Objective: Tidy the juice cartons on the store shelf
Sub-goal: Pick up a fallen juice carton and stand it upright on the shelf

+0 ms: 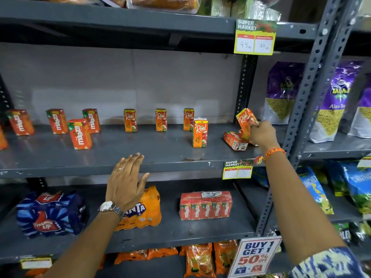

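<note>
While the left hand (126, 181) hovers spread flat at six o'clock, the right hand (262, 135) grips a tilted juice carton (246, 121) at three o'clock.

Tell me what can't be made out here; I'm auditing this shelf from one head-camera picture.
- Fallen carton: head view, the right hand covers its far end and whatever lies behind.
- Lower price tag: figures too faint to read.
- Leftmost Maaza carton: cut off by the left frame edge.
- Held Real carton: fingers cover its lower part.

Right hand (261, 135) gripping tilted orange Real juice carton (246, 122) over grey metal shelf (120, 155), left hand (126, 181) spread flat at its front edge
</note>
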The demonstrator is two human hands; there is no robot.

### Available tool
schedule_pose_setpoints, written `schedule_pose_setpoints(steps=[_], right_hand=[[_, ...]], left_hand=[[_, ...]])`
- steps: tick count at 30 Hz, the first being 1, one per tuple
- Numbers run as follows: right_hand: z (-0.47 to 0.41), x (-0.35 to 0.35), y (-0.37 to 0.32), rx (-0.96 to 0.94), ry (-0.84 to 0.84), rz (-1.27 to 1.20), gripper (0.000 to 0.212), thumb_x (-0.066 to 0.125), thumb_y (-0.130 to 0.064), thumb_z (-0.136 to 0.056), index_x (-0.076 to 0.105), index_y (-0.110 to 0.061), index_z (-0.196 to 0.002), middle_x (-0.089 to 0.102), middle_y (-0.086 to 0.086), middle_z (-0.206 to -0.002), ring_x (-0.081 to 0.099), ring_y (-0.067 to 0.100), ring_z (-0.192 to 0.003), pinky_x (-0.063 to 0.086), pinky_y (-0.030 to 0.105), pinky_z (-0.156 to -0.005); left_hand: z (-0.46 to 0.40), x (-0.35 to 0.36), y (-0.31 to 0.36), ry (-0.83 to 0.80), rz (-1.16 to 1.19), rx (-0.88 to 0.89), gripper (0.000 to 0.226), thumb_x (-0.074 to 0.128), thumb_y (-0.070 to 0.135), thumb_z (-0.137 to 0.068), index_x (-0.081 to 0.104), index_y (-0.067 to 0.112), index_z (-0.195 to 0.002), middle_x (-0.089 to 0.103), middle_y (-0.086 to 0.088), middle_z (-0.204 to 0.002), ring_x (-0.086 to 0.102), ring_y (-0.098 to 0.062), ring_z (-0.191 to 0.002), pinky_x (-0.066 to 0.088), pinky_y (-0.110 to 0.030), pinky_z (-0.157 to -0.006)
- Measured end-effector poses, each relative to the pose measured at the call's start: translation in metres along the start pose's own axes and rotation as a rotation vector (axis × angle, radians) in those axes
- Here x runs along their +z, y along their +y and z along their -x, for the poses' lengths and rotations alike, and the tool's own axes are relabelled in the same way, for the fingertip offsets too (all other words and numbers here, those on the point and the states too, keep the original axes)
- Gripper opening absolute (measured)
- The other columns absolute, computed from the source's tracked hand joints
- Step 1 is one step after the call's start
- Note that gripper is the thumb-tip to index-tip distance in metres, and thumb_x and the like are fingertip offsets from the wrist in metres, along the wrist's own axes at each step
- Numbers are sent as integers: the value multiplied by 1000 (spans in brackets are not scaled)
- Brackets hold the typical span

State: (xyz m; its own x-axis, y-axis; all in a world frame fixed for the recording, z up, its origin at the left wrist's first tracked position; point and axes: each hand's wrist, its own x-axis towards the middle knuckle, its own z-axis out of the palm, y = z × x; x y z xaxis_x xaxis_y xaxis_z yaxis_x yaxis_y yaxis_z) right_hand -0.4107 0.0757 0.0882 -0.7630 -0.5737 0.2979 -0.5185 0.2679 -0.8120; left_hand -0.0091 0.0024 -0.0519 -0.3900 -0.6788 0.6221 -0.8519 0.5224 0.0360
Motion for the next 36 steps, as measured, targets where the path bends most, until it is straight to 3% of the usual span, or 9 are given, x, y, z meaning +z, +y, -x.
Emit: schedule_pose_setpoints(steps=[3,6,10,15,17,21,23,25,36], right_hand=[[7,-5,-5,85,-134,-476,28,46,-27,-101,61,-3,-95,68,20,-108,68,34,-96,58,48,-85],[14,-6,-10,122,-199,-730,17,51,-23,-101,56,-13,-88,69,8,-96,68,21,-87,58,40,-83],[31,-7,-15,95,-305,-837,18,55,-19,-99,65,-4,-102,74,6,-91,66,6,-61,50,17,-48],[61,10,-46,-111,-470,-802,9,56,-8,-97,64,-7,-99,69,1,-89,64,12,-82,49,26,-77],[71,29,-65,-141,-530,-755,12,53,-1,-97,60,-2,-107,67,6,-93,65,14,-83,52,30,-80],[92,86,-92,-274,-569,-564,16,51,8,-94,62,-4,-95,63,8,-86,63,-2,-70,53,21,-70],[101,116,-99,-264,-583,-489,20,55,5,-93,63,1,-110,68,13,-106,67,15,-98,55,34,-91],[105,139,-102,-232,-587,-425,26,59,0,-92,62,1,-118,68,15,-119,64,26,-113,52,41,-100],[104,195,-106,-206,-539,-176,34,59,-12,-95,58,-1,-128,63,15,-131,58,32,-123,47,44,-105]], left_hand=[[1,1,3,17,4,-20,62,32,48,-97,49,10,-142,53,-10,-146,50,-29,-135,28,-42,-119],[0,1,3,23,2,-19,62,31,49,-97,48,11,-143,52,-9,-147,49,-28,-136,28,-42,-119],[0,-1,-4,25,-12,-5,62,28,50,-98,47,13,-144,52,-7,-147,49,-25,-137,30,-41,-118],[1,-5,-19,38,-16,-81,61,31,48,-97,50,12,-142,55,-8,-144,52,-27,-134,32,-42,-115],[2,-6,-24,46,4,-106,60,31,48,-97,52,12,-140,56,-9,-143,52,-28,-133,33,-44,-114],[3,-10,-24,80,63,-149,57,32,45,-97,57,10,-135,60,-11,-138,56,-30,-128,35,-44,-113],[3,-13,-20,88,87,-168,54,33,43,-98,58,10,-133,61,-10,-137,56,-29,-127,34,-44,-114],[3,-15,-17,82,99,-184,55,31,43,-99,58,10,-133,60,-10,-138,55,-29,-129,32,-43,-115],[4,-14,-22,19,68,-156,59,26,48,-100,49,14,-142,52,-7,-147,46,-25,-138,23,-39,-120]])
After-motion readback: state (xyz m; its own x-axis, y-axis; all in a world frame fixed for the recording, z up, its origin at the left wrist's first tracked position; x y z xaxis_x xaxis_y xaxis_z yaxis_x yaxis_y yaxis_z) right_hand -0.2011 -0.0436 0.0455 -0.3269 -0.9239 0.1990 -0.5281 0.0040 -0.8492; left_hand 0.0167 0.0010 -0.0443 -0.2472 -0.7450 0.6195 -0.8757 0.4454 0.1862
